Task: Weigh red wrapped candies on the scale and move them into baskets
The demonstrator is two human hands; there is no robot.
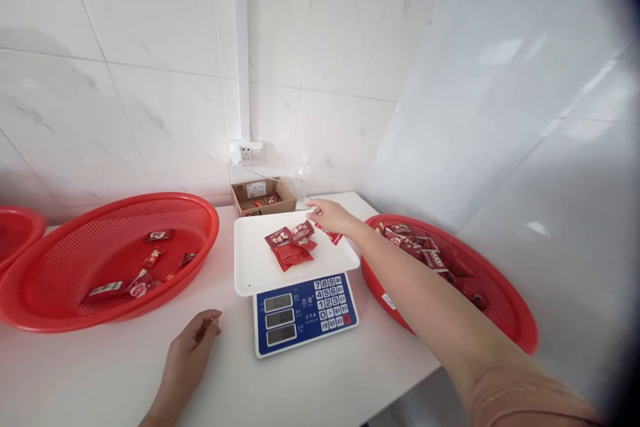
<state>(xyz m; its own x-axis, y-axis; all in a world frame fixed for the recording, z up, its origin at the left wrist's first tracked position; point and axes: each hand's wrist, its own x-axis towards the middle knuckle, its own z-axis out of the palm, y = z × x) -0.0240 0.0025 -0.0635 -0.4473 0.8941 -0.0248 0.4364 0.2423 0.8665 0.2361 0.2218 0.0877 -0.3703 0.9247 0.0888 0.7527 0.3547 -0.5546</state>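
Note:
A white electronic scale with a blue keypad panel point(306, 312) stands on the table, several red snack packets point(290, 255) lying in a small heap on its white tray point(250, 267). My right hand point(331, 215) reaches over the tray's back right edge, its fingers pointing left and apart. Just below it is another red packet point(330, 235); I cannot tell whether the hand touches it. My left hand point(193, 347) rests on the table left of the scale, its fingers curled together with nothing visible in them. The digits on the displays are too faint to read.
A red basket point(200, 213) holding a few packets stands at left, beside part of another red basket point(30, 217). At right is a fuller red basket point(520, 327), partly behind my forearm. An open cardboard box point(240, 203) and a clear bottle point(301, 180) stand by the wall socket point(246, 153).

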